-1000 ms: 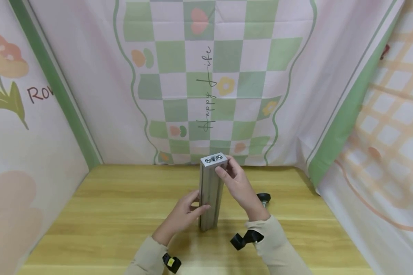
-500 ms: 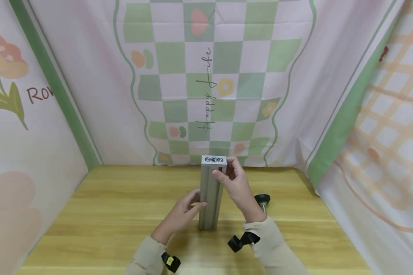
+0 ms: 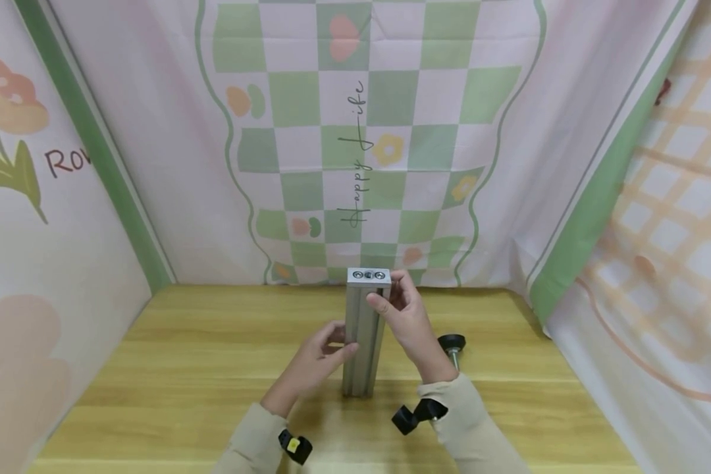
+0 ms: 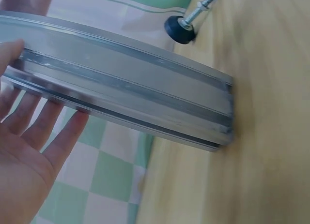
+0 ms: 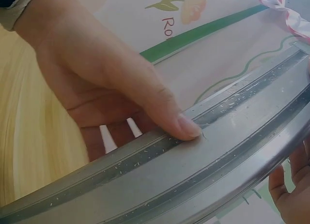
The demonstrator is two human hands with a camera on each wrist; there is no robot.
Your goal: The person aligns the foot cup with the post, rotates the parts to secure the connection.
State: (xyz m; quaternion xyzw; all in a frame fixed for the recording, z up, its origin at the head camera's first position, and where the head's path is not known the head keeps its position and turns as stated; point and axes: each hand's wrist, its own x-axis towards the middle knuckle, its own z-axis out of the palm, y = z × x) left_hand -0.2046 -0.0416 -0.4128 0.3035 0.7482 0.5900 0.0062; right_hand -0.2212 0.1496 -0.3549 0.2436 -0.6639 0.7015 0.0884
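A silver aluminium profile (image 3: 363, 336) stands upright on the wooden table, its long grooves running up the sides. An end plate (image 3: 368, 275) with two screws and a middle hole caps it. My left hand (image 3: 311, 363) holds the profile around mid-height, thumb on the near face and fingers behind the left edge. Higher up, my right hand (image 3: 411, 322) grips the right side just below the plate, thumb in front. The left wrist view shows the profile's lower end (image 4: 220, 115) at the table. In the right wrist view, the left thumb (image 5: 186, 127) presses the grooved face.
Behind my right wrist, a black levelling foot (image 3: 452, 342) with a threaded metal stem lies on the table (image 3: 213, 355). A green-and-white checked curtain (image 3: 343, 151) hangs along the back edge, with printed curtains at both sides.
The profile has turned slightly and now stands squarer to me, mostly in the first half second. My left hand has shifted a little upward, and my right hand has moved slightly with the profile.
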